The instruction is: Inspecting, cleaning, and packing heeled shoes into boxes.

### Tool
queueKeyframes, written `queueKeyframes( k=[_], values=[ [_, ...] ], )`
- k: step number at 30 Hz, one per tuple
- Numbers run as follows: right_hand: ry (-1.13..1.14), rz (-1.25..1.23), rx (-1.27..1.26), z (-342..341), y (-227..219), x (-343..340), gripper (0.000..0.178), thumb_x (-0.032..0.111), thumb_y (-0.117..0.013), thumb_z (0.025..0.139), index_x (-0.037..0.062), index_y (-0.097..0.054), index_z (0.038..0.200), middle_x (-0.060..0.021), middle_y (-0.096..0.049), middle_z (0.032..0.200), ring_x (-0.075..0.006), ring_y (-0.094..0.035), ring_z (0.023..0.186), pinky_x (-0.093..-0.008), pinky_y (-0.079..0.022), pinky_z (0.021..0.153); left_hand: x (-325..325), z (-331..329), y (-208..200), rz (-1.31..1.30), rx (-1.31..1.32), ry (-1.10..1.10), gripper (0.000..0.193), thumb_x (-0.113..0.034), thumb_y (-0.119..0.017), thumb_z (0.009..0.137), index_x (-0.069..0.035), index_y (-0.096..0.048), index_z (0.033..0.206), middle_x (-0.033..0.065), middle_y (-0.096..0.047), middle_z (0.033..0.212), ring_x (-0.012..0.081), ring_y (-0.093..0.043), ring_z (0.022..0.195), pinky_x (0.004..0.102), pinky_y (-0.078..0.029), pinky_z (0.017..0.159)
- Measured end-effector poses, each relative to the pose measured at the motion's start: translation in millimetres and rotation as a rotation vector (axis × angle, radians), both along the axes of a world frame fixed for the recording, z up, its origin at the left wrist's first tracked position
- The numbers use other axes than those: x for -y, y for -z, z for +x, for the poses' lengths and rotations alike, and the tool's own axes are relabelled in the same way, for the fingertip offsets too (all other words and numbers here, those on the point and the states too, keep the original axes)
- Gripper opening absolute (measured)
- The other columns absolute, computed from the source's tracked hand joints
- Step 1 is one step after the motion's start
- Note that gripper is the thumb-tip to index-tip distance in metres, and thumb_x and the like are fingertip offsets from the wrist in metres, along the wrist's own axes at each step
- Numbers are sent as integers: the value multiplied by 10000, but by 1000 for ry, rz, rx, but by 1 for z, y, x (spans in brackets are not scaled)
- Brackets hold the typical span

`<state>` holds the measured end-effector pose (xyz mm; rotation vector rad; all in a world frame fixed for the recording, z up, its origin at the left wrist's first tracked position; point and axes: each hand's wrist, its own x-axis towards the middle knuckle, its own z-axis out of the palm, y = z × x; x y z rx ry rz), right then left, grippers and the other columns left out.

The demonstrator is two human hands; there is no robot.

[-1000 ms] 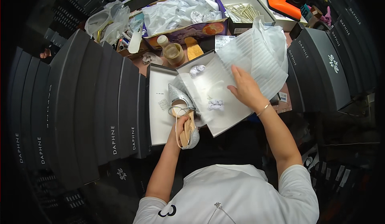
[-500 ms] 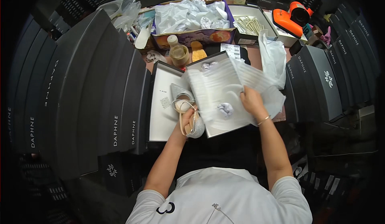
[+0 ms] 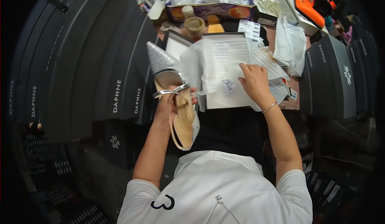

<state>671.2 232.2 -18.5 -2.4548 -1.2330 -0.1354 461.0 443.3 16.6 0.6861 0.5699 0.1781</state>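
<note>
Shoe [image 3: 170, 61]: silver, pointed, with thin straps; held up left of the box, toe pointing away from the wearer and a little to the left. Left hand [image 3: 163, 107]: closed around the shoe's middle, fingertips showing at its right side. The grip appears secure; good practice is to keep pressure off the glitter and avoid dragging the straps.

Sheet [image 3: 226, 49]: translucent, ribbed, spread across the box [image 3: 220, 102] and past its right side. Right hand [image 3: 257, 83]: well apart from the left, thumb clear of the fingers, at the sheet's right part; contact at the fingertips cannot be confirmed. In my judgement, the sheet is best smoothed with light, flat fingers, since it looks thin enough to crease or tear.

Wad [image 3: 228, 86]: within the box outline; whether under the sheet cannot be told. It should be kept from bunching the sheet.

Tray [image 3: 175, 43]: beyond the shoe, partly hidden. Bottle [image 3: 194, 25]: beyond the tray, near the sponge [image 3: 215, 24]; advisable to keep the sheet clear of both
</note>
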Motion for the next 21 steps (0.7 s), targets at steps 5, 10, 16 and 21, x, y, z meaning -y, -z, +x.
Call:
queueKeyframes(
  k=[5,10,16,21],
  values=[
    [-1,-310,320,2,40,-18,473,79,-631,765,116,-533,1226,-69,-627,880,-242,-564,986,-652,-164,1078,26,8,-10,-221,83,119,383,-278,-448,975,56,-521,1149,198,-634,1073,252,-677,827,340,-604,688],
    [46,171,-156,-2,5,-19,424,23,-673,758,68,-565,1165,-68,-611,879,-158,-590,861,-386,-422,932,45,-5,7,-324,28,72,411,-339,-404,999,30,-508,1145,177,-629,1012,259,-661,859,359,-606,682],
    [4,702,-749,-11,-48,-5,276,35,-667,827,-44,-588,1079,-56,-650,957,-84,-599,847,-218,-488,751,59,-1,15,-358,37,83,438,-294,-521,938,76,-501,1170,182,-626,1012,268,-664,832,389,-584,778],
    [-69,708,-606,-19,-62,-8,252,65,-675,838,-23,-635,1070,-70,-663,987,-112,-616,884,-250,-498,770,67,-4,4,-428,152,50,549,-384,-398,941,35,-453,1292,207,-594,1153,306,-642,930,416,-555,778]
  ],
)
